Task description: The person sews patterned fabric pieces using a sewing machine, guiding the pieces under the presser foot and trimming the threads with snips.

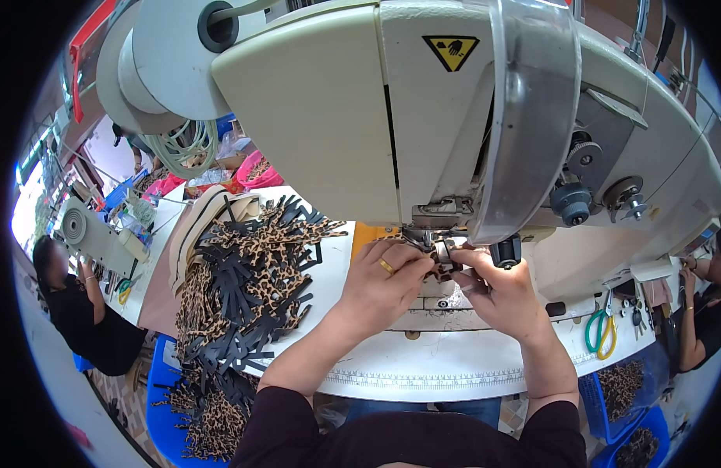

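Both my hands meet at the needle area of a large cream sewing machine [314,117]. A small leopard-print fabric piece [441,274] lies by the metal presser foot [443,248], mostly covered by my fingers. My left hand [382,279], with a gold ring, is closed on the piece from the left, fingertips beside the foot. From the right, my right hand [502,295] pinches at the same piece, thumb and fingers close together. To my left a big heap of leopard-print and black strips [247,273] spreads over the white table [329,366].
Strips hang from the heap into a blue bin [159,390]. Green-and-yellow scissors [601,331] lie at the table's right end, above blue crates [598,405] of leopard-print pieces. A ruler tape [423,382] runs along the front edge. Other people sit at far left [91,312] and far right [700,327].
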Motion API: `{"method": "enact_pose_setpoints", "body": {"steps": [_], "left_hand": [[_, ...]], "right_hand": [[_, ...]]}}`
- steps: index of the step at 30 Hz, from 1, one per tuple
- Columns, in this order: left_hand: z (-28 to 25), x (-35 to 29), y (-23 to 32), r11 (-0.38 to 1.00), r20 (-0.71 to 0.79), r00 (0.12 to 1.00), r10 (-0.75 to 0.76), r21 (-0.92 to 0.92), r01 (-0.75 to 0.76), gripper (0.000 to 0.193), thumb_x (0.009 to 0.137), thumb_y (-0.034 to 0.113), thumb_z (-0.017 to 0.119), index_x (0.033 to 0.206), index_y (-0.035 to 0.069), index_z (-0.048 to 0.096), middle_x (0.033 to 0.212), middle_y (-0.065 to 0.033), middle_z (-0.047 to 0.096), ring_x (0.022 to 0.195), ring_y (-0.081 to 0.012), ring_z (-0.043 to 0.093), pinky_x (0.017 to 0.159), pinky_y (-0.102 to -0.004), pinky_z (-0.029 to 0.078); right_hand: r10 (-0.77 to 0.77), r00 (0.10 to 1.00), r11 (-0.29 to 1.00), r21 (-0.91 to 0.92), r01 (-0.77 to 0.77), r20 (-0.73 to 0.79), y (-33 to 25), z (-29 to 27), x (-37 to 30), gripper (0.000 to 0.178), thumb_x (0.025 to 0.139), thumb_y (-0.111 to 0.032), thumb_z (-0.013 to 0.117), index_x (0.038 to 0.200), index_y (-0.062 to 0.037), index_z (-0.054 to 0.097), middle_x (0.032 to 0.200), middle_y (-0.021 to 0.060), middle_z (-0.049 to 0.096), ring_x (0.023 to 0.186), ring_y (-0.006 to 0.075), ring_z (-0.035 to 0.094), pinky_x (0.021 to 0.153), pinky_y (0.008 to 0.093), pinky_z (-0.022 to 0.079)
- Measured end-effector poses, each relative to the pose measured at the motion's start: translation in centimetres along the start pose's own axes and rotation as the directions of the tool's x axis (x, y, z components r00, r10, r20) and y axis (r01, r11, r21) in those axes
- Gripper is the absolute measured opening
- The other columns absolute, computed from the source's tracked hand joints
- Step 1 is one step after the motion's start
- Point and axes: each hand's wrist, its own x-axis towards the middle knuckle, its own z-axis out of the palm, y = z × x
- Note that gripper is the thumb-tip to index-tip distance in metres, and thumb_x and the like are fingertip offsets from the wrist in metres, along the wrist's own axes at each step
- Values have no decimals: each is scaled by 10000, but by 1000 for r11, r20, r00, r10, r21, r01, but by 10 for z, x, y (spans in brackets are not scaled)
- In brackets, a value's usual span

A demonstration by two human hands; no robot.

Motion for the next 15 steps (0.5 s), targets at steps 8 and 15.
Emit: {"method": "enact_pose_setpoints", "body": {"steps": [8,15], "left_hand": [[-9,4,1,996,58,998,-32,-87,37,300,639,59,691,931,73,623,902,-60,561,819,-264,577,720,-390,462],[0,-1,-15,996,19,1000,10,-84,-8,260,659,17,651,918,28,628,888,-80,558,774,-267,581,678,-382,480]], "right_hand": [[-76,996,996,-43,74,-47,5,12,5,313,666,-81,724,968,-108,645,753,102,586,636,272,597,545,358,477],[-158,985,985,-76,154,-61,6,14,14,383,639,-58,716,1009,-119,638,792,95,612,647,266,601,554,354,483]]}}
